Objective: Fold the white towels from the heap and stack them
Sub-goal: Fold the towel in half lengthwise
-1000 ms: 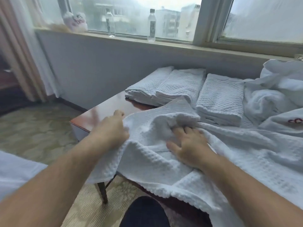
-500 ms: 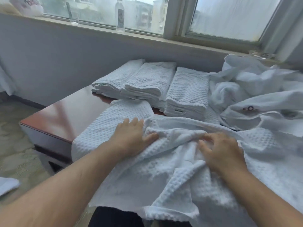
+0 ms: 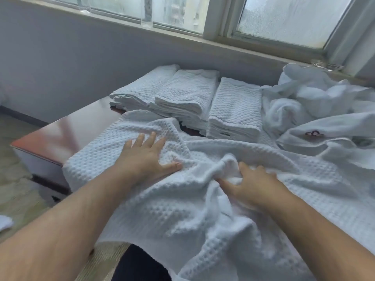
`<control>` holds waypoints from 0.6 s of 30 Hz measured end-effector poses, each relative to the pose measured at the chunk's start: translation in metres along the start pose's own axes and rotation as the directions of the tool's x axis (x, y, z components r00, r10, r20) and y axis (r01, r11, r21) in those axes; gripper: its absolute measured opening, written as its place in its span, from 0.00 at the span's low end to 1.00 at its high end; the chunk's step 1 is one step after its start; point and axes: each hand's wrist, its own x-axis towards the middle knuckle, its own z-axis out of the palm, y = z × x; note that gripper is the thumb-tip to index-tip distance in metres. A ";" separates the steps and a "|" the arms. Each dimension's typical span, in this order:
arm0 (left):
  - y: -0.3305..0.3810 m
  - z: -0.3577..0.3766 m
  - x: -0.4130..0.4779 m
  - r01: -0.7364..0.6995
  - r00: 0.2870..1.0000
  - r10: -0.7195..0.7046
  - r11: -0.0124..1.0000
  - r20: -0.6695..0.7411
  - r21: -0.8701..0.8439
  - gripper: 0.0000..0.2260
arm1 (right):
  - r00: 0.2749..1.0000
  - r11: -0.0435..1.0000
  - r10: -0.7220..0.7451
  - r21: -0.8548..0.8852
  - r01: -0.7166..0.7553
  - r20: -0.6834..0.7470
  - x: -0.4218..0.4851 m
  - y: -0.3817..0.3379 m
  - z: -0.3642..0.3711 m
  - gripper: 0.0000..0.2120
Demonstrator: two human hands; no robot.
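Presses the left hand point(image 3: 146, 157) flat, fingers straight, on a white waffle-weave towel point(image 3: 172, 209) draped over the near edge of a glossy reddish-brown wooden table point(image 3: 60, 136). Grasps a raised fold of that towel in the right hand point(image 3: 251, 185), fingers curled round it. Behind: three stacks of folded white towels point(image 3: 182, 94) (side by side), then a heap of rumpled white towels point(image 3: 304, 102) to their right.
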 end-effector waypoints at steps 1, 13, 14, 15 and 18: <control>-0.011 -0.002 -0.003 0.021 1.000 -0.021 1.000 -0.002 -0.003 0.56 | 0.999 0.999 -0.038 -0.015 0.038 0.003 -0.001 -0.009 0.003 0.65; 0.098 -0.004 -0.019 -0.162 0.979 0.130 0.966 -0.160 -0.203 0.27 | 0.954 0.958 -0.201 0.159 0.239 -0.223 0.020 0.062 0.011 0.21; 0.114 0.001 -0.019 -0.150 0.988 0.139 0.968 -0.071 -0.200 0.31 | 0.960 0.972 -0.185 0.102 0.210 -0.209 0.020 0.070 0.017 0.23; 0.125 0.007 -0.018 -0.141 0.990 0.142 0.976 -0.004 -0.164 0.35 | 0.970 0.986 -0.134 0.072 0.151 -0.204 0.019 0.081 0.022 0.26; 0.134 0.012 -0.010 -0.210 0.975 0.214 0.975 0.053 -0.069 0.42 | 0.979 0.993 0.100 0.079 -0.088 -0.177 0.021 0.124 0.024 0.35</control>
